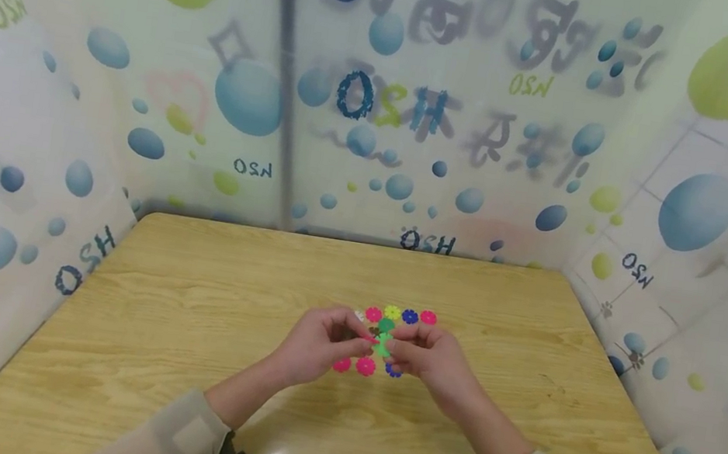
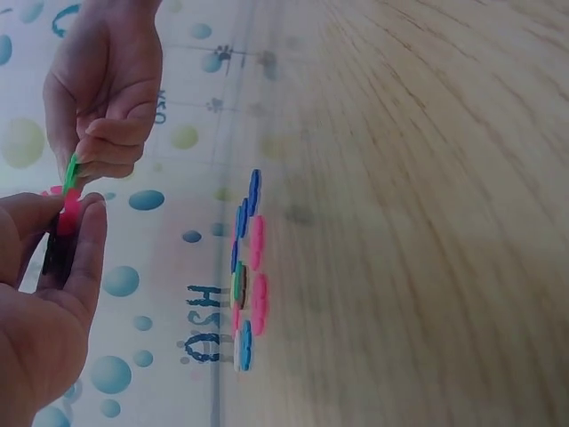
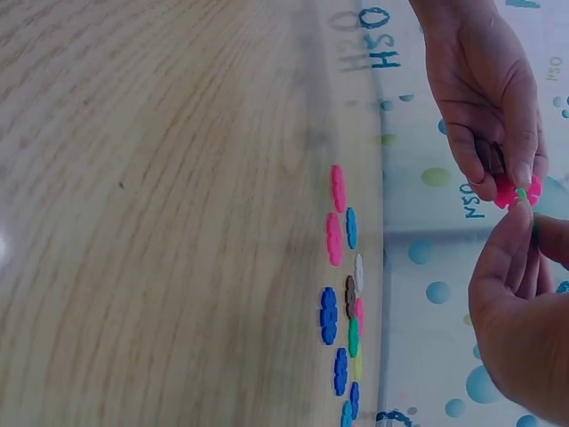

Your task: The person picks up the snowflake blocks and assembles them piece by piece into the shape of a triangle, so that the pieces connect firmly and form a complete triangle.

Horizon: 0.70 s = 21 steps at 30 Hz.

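Note:
My left hand (image 1: 317, 344) pinches a pink flower-shaped disc (image 3: 532, 192) between thumb and fingers. A dark piece (image 2: 59, 253) is also held in that hand, joined or pressed against the pink one; I cannot tell which. Facing it, my right hand (image 1: 434, 361) pinches a bright green disc (image 1: 383, 347) by its edge. The green disc's edge meets the pink disc where the fingertips come together, above the table. How far the two are slotted together is hidden by the fingers.
Several loose flower-shaped discs lie flat on the wooden table (image 1: 221, 284) under and beyond the hands, among them a yellow one (image 1: 392, 312), a blue one (image 1: 410, 316) and a pink one (image 1: 366, 367). Patterned curtains (image 1: 367, 204) close off the back and both sides.

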Tool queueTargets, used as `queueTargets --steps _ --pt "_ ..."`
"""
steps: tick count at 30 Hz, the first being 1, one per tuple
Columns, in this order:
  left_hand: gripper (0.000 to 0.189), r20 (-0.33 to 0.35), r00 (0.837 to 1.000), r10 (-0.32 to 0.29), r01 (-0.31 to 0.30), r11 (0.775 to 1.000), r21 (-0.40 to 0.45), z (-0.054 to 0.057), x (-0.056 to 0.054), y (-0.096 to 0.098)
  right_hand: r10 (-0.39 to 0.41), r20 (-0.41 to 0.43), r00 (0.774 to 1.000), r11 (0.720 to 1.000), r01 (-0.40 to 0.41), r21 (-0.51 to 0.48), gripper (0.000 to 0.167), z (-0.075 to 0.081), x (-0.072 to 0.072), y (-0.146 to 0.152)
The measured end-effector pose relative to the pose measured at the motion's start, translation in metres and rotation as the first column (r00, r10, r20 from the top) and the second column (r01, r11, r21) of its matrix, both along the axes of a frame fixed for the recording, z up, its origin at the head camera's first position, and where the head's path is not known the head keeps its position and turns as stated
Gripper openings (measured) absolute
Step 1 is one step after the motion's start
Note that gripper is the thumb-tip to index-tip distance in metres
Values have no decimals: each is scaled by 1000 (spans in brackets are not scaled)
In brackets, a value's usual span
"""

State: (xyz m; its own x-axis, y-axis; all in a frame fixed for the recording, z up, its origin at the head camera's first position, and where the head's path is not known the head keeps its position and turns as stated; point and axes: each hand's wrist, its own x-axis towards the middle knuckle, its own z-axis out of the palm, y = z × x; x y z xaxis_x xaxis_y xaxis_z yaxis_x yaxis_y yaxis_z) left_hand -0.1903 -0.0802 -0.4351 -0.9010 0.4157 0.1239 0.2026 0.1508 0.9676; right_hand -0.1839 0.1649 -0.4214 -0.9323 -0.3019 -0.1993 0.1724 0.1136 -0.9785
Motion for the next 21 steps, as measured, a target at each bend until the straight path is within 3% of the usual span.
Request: queueTargets --steps 7,16,21 --pt "8 -30 1000 -1 0 1000 -16 -5 1 -1 5 15 1000 1000 -5 -13 29 -4 0 -2" --pt "37 -67 998 -13 5 993 -114 -5 0 1 18 6 1000 999 -18 -32 35 -5 -1 -3" --pt "38 -95 995 -13 -2 989 -146 -5 1 2 32 -3 999 999 -32 -30 38 -6 0 -3"
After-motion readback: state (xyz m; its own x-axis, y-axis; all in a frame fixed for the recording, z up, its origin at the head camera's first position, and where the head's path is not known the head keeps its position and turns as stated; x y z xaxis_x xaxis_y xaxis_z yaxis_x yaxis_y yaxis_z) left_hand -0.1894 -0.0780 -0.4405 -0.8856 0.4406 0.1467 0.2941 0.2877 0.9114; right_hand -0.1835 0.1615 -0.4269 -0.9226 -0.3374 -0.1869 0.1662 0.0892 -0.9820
